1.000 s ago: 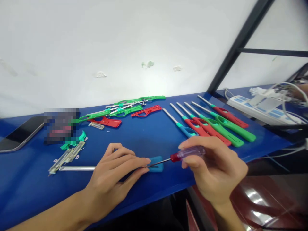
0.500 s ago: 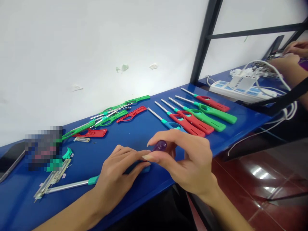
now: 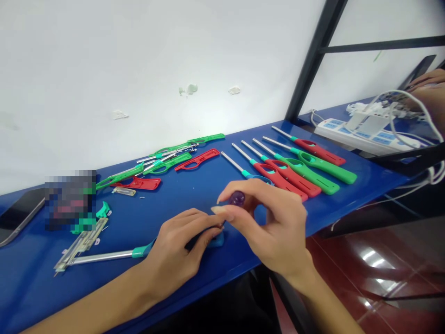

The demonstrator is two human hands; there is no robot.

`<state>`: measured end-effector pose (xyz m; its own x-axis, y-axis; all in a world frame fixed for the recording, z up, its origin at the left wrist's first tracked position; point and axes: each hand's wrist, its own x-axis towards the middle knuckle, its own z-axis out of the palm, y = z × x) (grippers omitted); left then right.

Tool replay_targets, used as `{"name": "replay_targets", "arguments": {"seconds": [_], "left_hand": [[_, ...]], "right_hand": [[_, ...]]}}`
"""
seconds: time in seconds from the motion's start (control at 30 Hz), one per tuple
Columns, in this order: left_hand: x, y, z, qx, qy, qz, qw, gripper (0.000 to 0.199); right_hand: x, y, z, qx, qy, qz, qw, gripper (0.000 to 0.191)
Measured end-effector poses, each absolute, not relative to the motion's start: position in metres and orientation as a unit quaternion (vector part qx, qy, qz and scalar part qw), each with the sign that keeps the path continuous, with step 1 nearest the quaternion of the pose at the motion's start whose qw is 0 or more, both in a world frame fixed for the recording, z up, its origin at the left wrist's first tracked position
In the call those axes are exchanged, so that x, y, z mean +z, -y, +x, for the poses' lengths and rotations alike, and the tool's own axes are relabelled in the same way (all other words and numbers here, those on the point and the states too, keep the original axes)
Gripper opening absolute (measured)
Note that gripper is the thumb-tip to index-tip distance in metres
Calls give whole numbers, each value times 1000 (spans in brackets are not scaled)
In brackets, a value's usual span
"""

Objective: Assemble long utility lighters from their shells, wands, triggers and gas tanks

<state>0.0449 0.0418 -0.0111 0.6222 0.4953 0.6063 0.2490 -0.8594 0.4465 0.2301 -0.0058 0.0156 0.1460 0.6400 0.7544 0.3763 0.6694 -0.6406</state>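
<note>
My left hand [image 3: 184, 241] is closed over the handle of a blue gas lighter [image 3: 217, 240], which lies on the blue table. Its silver tube [image 3: 104, 257] and teal collar stick out to the left. In my right hand [image 3: 274, 227], thumb and fingers pinch the round purple handle of a screwdriver [image 3: 237, 198]. The screwdriver stands tilted over the handle end of the lighter, close to my left fingertips; its tip is hidden. Left of the lighter's tube lie clear fuel tanks [image 3: 81, 243] and a teal trigger piece [image 3: 103, 209].
Several whole red, green and blue lighters [image 3: 309, 160] lie in a row at the right. Opened green and red casing halves [image 3: 198, 160] lie along the wall. A phone [image 3: 21, 213] is at the left edge. Beyond the black frame [image 3: 309, 69] are a power strip [image 3: 365, 134] and another person's hand [image 3: 429, 81].
The view has shifted, so the scene sits further right. The purple handle is slightly higher and my right fingers have turned a little around it. My left hand keeps its hold on the lighter.
</note>
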Motion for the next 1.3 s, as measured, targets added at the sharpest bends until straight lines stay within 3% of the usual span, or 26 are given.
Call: {"name": "replay_targets", "arguments": {"seconds": [0.2,0.53,1.3], "left_hand": [[-8,-38,39,349,-220,890,195,29],[-8,-36,41,326,-240,890,210,17],[-17,-44,41,341,-230,883,224,15]], "right_hand": [[19,2,227,140,638,-400,643,12],[19,-6,223,154,657,-391,626,12],[20,-13,222,127,651,-405,630,22]]}}
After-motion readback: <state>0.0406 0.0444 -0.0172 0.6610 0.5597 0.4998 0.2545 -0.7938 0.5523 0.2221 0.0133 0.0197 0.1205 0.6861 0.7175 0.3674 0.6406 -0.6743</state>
